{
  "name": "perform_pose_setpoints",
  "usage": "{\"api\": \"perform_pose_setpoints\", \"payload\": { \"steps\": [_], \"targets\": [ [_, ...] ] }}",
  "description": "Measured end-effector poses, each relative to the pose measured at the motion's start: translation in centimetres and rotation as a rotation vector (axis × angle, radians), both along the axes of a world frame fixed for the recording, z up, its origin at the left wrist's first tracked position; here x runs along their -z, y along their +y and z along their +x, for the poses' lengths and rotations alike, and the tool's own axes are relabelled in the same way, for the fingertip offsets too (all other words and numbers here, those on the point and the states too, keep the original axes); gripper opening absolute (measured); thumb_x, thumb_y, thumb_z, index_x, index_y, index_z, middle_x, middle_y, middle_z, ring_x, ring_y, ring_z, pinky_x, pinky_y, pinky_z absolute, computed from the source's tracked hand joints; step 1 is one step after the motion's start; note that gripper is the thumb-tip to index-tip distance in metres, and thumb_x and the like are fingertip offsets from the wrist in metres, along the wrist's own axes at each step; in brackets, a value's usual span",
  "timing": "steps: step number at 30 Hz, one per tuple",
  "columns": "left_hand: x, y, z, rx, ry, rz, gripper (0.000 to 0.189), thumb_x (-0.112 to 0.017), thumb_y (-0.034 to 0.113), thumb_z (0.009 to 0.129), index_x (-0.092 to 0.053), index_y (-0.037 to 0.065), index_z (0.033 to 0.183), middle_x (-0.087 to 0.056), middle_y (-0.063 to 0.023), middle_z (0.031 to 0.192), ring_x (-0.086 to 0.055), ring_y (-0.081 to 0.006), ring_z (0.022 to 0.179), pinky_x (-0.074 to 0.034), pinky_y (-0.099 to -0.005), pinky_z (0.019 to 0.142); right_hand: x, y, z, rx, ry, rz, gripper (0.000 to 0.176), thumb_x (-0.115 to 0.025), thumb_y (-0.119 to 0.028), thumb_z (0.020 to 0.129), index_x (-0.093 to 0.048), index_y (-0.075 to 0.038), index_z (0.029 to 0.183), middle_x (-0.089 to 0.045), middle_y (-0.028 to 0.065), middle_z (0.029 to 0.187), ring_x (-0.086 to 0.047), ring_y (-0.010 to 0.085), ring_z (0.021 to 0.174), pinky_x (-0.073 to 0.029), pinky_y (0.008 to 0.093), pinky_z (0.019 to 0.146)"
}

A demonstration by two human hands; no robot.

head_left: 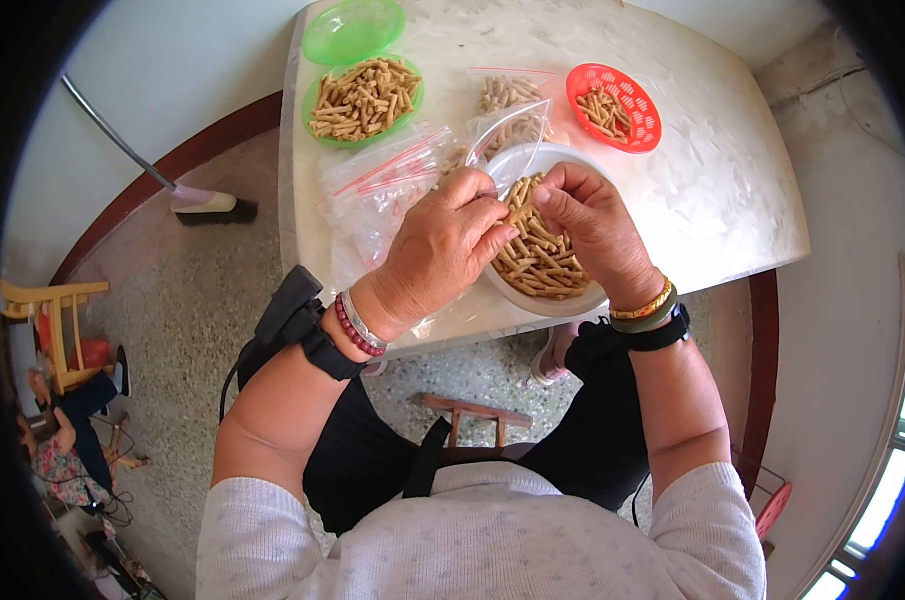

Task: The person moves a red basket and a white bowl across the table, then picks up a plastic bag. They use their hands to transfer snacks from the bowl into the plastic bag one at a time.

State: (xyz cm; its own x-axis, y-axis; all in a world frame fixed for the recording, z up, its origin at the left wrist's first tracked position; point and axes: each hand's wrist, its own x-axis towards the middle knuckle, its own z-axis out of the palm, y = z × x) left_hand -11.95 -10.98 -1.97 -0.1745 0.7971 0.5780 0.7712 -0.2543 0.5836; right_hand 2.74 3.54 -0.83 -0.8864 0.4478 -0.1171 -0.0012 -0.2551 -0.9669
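Observation:
On the near side of the table, a white bowl (507,292) holds many short tan sticks (542,265). My left hand (442,240) is over the bowl's left rim, its fingers closed on the edge of a clear plastic bag (517,125). Above the bowl's right side is my right hand (592,225), with thumb and forefinger pinched together; whatever is between them is too small to make out. Just beyond the hands, filled clear bags of sticks (507,92) lie on the table. Flat zip bags with red strips (387,180) are spread left of my left hand.
A green basket (312,125) heaped with sticks stands at the back left, beside a green lid or dish (352,30). At the back right is a red basket (644,110) with some sticks. A broom (212,207) rests on the floor. Another person (67,450) sits far left.

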Motion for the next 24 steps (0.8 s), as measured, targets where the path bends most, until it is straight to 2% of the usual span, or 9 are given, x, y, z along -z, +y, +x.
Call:
{"api": "perform_pose_setpoints", "payload": {
  "steps": [5, 8, 10, 13, 16, 20, 22, 24],
  "targets": [
    [0.3, 0.2, 0.0, 0.005, -0.026, 0.016, 0.012, -0.069, 0.004, 0.084, -0.062, -0.001, 0.092, -0.057, -0.0116, 0.095, -0.061, -0.0289, 0.081, -0.051, -0.0364, 0.071, 0.0, 0.0, 0.3, -0.011, -0.004, 0.023, 0.019, -0.066, -0.024, 0.096, -0.065, -0.006, 0.093, -0.054, -0.0071, 0.076, -0.045, 0.0024, 0.069, -0.039, 0.0183, 0.064],
    [0.3, 0.2, -0.1, -0.02, -0.024, 0.015, 0.008, -0.065, 0.002, 0.087, -0.06, -0.002, 0.092, -0.057, -0.0118, 0.095, -0.061, -0.0292, 0.081, -0.051, -0.0365, 0.071, -1.1, -0.3, 0.3, 0.103, -0.069, -0.039, 0.019, -0.064, -0.023, 0.097, -0.066, -0.005, 0.1, -0.056, -0.0052, 0.08, -0.046, 0.0028, 0.071, -0.04, 0.0195, 0.066],
    [0.3, 0.2, -0.1, -0.027, -0.028, -0.005, 0.006, -0.063, 0.003, 0.089, -0.059, -0.002, 0.092, -0.057, -0.0119, 0.095, -0.061, -0.0296, 0.081, -0.051, -0.0369, 0.071, -1.1, 0.0, 0.5, 0.107, -0.019, 0.026, 0.019, -0.062, -0.019, 0.097, -0.065, -0.003, 0.106, -0.06, -0.0023, 0.089, -0.05, 0.0041, 0.076, -0.044, 0.0209, 0.071],
    [0.3, 0.2, -0.1, -0.038, -0.017, -0.015, 0.006, -0.062, 0.003, 0.09, -0.059, -0.001, 0.093, -0.057, -0.012, 0.095, -0.061, -0.03, 0.081, -0.05, -0.0374, 0.07, -1.6, -0.1, 0.8, 0.052, 0.052, 0.093, 0.017, -0.062, -0.013, 0.096, -0.064, -0.001, 0.109, -0.063, 0.0, 0.096, -0.056, 0.0059, 0.084, -0.047, 0.0213, 0.078],
    [0.4, 0.2, -0.2, -0.039, -0.012, -0.021, 0.007, -0.062, 0.003, 0.09, -0.059, -0.002, 0.093, -0.057, -0.0121, 0.095, -0.061, -0.0303, 0.081, -0.05, -0.0376, 0.07, -1.4, -0.5, 0.6, 0.021, 0.076, 0.099, 0.017, -0.063, -0.007, 0.095, -0.063, 0.0, 0.11, -0.065, 0.0015, 0.101, -0.06, 0.0074, 0.092, -0.049, 0.0219, 0.083],
    [0.4, 0.2, -0.1, -0.035, 0.002, -0.02, 0.008, -0.063, 0.003, 0.089, -0.059, -0.002, 0.093, -0.056, -0.0122, 0.095, -0.061, -0.0303, 0.081, -0.05, -0.0378, 0.07, -1.2, -0.6, 0.5, 0.02, 0.046, 0.135, 0.016, -0.064, -0.005, 0.094, -0.064, 0.001, 0.109, -0.065, 0.0013, 0.099, -0.06, 0.0074, 0.092, -0.049, 0.0214, 0.083],
    [0.4, 0.2, 0.0, -0.041, -0.016, -0.013, 0.01, -0.064, 0.002, 0.088, -0.06, -0.002, 0.096, -0.057, -0.0123, 0.097, -0.061, -0.0304, 0.082, -0.05, -0.0377, 0.071, -1.3, -0.7, 0.5, 0.074, -0.019, 0.194, 0.013, -0.064, -0.007, 0.095, -0.064, 0.0, 0.105, -0.066, 0.001, 0.097, -0.06, 0.0065, 0.09, -0.049, 0.0214, 0.081],
    [0.2, 0.2, 0.0, -0.051, -0.012, 0.003, 0.012, -0.064, 0.002, 0.087, -0.06, -0.001, 0.098, -0.057, -0.0124, 0.097, -0.061, -0.0303, 0.083, -0.051, -0.0374, 0.071, -1.2, -0.3, 0.6, 0.139, 0.025, 0.205, 0.01, -0.063, -0.007, 0.095, -0.064, 0.0, 0.103, -0.065, 0.0004, 0.096, -0.059, 0.0058, 0.089, -0.048, 0.0211, 0.08]
  ]
}}
